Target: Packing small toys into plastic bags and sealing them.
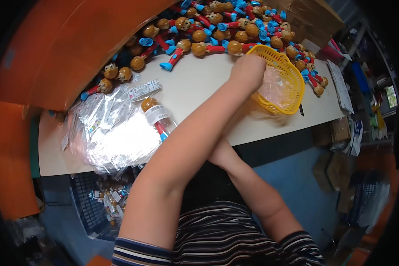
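My left hand [248, 73] is closed on the near-left rim of a yellow plastic basket [292, 80], which is tilted on the table's right side. Clear, pinkish plastic pieces [275, 86] lie in the basket; their kind is unclear. My left forearm crosses over my right arm. Only the back part of my right hand [221, 155] shows at the table's front edge, its fingers hidden beneath the left forearm. To the left, a toy figure in a clear bag [151, 108] lies on a heap of clear plastic bags [115, 128].
Loose toy figures [199, 48] with brown heads, red bodies and blue feet are piled along the back of the white table [186, 97]. Orange panels [62, 53] rise at left. Below the table stands a dark blue crate [82, 199] of bagged figures. Papers [339, 84] hang at the right edge.
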The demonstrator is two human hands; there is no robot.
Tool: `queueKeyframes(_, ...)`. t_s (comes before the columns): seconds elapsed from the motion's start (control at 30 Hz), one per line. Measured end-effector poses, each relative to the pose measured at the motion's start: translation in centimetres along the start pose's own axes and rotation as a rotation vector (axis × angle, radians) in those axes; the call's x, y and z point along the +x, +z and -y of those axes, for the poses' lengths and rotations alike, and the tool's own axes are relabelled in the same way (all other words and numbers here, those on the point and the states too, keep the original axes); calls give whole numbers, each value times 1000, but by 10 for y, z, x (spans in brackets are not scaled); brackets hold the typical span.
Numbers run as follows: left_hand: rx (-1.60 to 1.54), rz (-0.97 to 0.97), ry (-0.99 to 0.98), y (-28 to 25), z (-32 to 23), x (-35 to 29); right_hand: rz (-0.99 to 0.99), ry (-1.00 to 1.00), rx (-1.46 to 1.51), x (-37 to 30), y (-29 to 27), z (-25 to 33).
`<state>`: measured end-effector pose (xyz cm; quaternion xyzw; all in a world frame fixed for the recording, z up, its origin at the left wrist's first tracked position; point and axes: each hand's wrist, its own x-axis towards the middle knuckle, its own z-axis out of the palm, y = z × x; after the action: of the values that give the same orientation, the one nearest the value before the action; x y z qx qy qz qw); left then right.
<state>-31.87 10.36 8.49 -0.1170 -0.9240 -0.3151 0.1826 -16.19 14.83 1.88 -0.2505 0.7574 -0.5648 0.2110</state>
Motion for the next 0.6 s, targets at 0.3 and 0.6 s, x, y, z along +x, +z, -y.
queueKeyframes(0.3, 390, -344, 261, -107, 23, -63, 122, 239, 370, -6, -13, 7)
queueKeyframes(0.6, 245, -9, -134, -161, 39, -290, 5, -671, -533, -11, -37, 13)
